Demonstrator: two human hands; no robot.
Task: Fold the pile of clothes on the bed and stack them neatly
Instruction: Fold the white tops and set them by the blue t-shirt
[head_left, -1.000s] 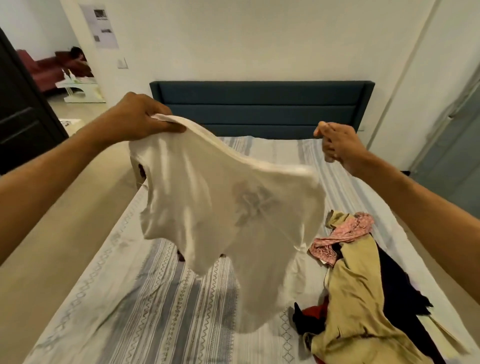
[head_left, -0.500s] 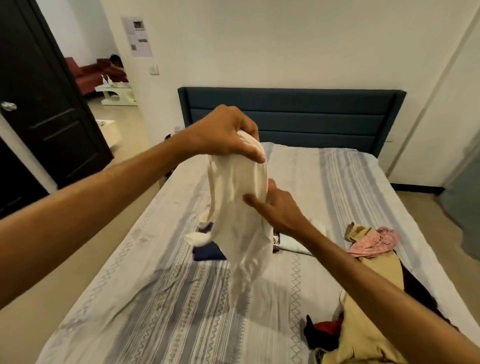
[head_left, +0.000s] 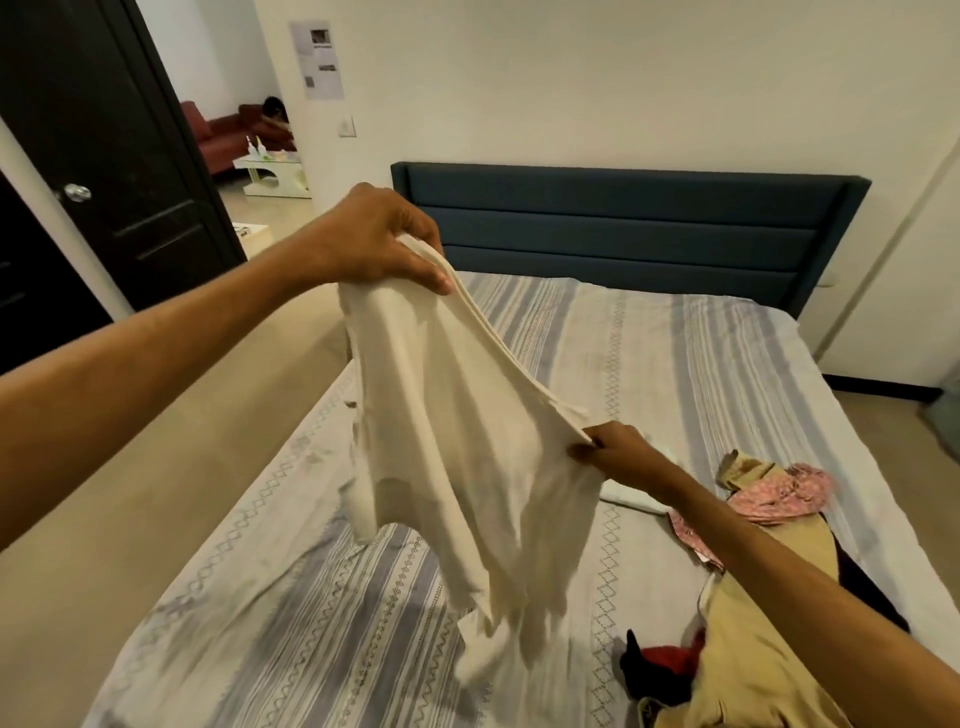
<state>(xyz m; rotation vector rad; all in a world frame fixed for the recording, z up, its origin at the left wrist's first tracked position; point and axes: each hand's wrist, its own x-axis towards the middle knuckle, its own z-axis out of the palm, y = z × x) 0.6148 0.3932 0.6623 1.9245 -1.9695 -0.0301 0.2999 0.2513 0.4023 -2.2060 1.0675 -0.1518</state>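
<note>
Head view: left hand grips one end of a cream shirt, thumb & curled fingers pinching the hem up high. Right hand pinches the other end lower down, fingertips pressed together on the fabric. Shirt hangs above the bed w/ striped sheet (blurred at its bottom). Unfolded clothes pile lies by the bed's right edge.

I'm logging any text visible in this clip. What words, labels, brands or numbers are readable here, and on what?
None can be read.
Paper sheet on the wall: print and small pictures, too small and blurred to read.
Cream shirt held in both hands: no readable label or print showing.
Clothes pile on the bed: no text visible.
</note>
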